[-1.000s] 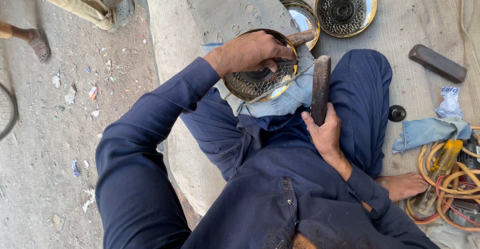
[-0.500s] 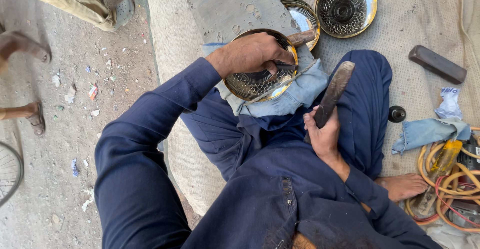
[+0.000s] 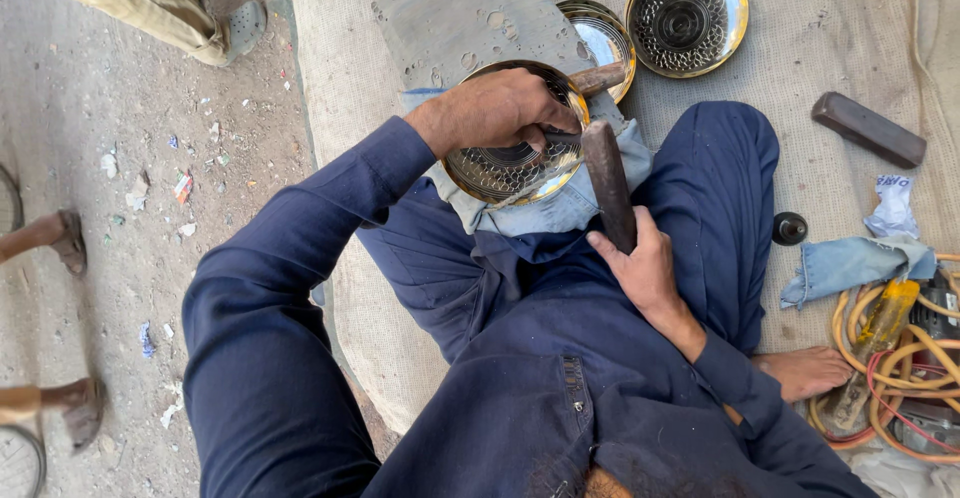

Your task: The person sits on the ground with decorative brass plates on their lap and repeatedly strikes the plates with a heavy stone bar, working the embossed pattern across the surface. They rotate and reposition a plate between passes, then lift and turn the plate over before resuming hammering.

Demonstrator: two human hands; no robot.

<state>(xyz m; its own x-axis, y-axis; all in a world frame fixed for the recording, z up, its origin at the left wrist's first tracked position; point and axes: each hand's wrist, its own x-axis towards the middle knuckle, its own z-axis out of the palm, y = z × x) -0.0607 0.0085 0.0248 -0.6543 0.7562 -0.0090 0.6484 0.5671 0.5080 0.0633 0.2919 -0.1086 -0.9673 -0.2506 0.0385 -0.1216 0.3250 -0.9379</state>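
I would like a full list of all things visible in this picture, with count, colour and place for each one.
Brass bowl: 1, gold, on the lap, on a pale blue cloth.
Wooden mallet: 1, dark brown, against the bowl's rim.
Brass plates: 2, gold, on the mat ahead.
Dark block: 1, brown, mat at right.
Blue rag: 1, right.
Coiled hose: yellow and orange, far right.
Passers-by's feet: left, on the ground.
Left hand: 1, holding the bowl.
Right hand: 1, grip on the mallet.

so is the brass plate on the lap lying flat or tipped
Tipped: the brass plate leans on the pale cloth, its patterned face toward the camera, steadied by the left hand.
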